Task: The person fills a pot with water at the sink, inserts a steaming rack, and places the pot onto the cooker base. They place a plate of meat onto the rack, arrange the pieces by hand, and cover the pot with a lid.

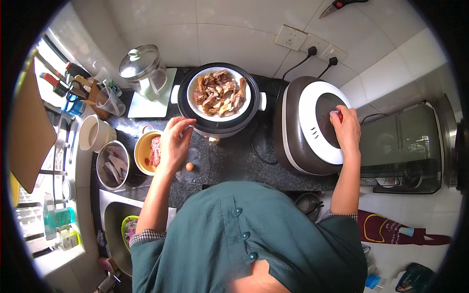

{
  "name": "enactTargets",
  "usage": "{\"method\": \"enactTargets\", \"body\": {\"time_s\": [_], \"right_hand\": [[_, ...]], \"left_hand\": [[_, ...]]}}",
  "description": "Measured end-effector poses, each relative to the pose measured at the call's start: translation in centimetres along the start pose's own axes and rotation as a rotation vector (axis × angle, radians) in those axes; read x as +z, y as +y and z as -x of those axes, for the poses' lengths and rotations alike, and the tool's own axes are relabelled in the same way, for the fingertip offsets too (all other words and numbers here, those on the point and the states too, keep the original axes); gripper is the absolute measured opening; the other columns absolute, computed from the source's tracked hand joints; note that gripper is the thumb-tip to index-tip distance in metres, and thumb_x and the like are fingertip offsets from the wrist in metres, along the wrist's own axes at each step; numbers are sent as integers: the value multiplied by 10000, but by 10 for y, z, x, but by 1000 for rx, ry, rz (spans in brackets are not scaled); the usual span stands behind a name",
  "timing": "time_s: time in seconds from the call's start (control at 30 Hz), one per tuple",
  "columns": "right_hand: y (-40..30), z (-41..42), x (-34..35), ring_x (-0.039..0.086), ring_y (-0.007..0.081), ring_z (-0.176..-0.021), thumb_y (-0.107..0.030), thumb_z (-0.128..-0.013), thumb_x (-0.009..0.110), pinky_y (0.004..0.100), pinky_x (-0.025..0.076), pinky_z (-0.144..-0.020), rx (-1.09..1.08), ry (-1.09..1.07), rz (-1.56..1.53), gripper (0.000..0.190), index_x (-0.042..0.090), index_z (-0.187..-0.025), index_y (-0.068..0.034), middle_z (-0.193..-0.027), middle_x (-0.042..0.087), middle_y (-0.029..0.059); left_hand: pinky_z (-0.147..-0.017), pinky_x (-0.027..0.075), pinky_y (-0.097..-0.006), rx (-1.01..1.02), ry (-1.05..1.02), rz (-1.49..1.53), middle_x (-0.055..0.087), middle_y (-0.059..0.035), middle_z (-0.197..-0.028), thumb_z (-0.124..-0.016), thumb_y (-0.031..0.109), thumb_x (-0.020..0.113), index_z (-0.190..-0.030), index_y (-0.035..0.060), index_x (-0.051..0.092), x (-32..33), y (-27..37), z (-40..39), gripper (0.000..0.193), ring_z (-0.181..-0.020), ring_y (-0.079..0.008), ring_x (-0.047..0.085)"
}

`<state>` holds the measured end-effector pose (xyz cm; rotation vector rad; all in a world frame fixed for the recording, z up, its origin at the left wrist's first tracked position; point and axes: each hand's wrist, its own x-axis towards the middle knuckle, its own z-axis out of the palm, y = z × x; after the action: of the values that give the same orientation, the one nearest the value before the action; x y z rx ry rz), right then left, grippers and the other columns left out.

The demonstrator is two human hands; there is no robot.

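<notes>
My left hand [177, 141] is raised with thumb and fingers slightly apart and nothing between them, near the left front of a round cooker [183, 119]. On that cooker sits a white bowl [192, 104] of cut, browned meat pieces. Over the top of a dark brown and white rice cooker [289, 146], my right hand [344, 121] pinches a small red and blue item [339, 116], too small to name. Behind my left wrist is a yellow bowl [139, 161] holding raw ground meat [155, 150]. A clear round lid [199, 174] with an orange-brown knob lies on the counter.
A steel bowl of raw fish or meat pieces [116, 164] stands by the sink [110, 208]. A glass kettle [146, 73], a plastic measuring cup [110, 100] and a knife block [97, 99] stand back left. Power cords [258, 154] run behind and between the cookers.
</notes>
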<state>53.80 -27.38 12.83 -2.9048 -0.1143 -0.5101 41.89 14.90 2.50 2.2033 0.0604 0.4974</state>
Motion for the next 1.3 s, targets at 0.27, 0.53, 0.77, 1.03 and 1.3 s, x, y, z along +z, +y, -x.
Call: {"method": "enactTargets", "body": {"time_s": [0.27,0.53,0.77,1.03,1.3], "right_hand": [[-50,-28,-8,623,321,-811,-180,-831,665,408,490,-722,-230,81,-145,198,644,-975,-46,-898,588,153],[-192,-69,61,636,359,-787,-222,-819,649,468,524,-707,-706,82,-324,145,616,-877,-93,-913,580,148],[-240,-58,164,639,373,-793,-238,-826,661,480,528,-703,-674,-51,-407,161,579,-867,-105,-936,547,157],[-257,-38,185,636,385,-861,-254,-843,647,483,523,-766,-668,-150,-432,179,592,-928,-106,-1004,549,172],[-251,-41,193,637,385,-906,-266,-845,655,503,514,-805,-595,-168,-336,229,605,-992,-98,-1056,546,190]], "left_hand": [[-710,497,-257,-97,34,3,639,-67,-1043,-873,28,640,-1054,58,708,-22,-24,42,195,-806,-132,605],[-706,511,-297,-76,95,58,652,-81,-939,-872,13,640,-1019,43,711,-23,-12,69,166,-803,-175,626],[-698,506,-280,-254,100,114,673,-84,-996,-891,27,628,-1046,40,710,-40,-19,99,175,-777,-162,633],[-709,501,-265,-237,147,130,674,-87,-931,-889,9,638,-1040,18,704,-38,-30,106,166,-767,-144,621],[-698,485,-246,-254,97,154,670,-60,-927,-900,22,634,-1042,26,704,-28,-23,109,158,-755,-113,600]]}}
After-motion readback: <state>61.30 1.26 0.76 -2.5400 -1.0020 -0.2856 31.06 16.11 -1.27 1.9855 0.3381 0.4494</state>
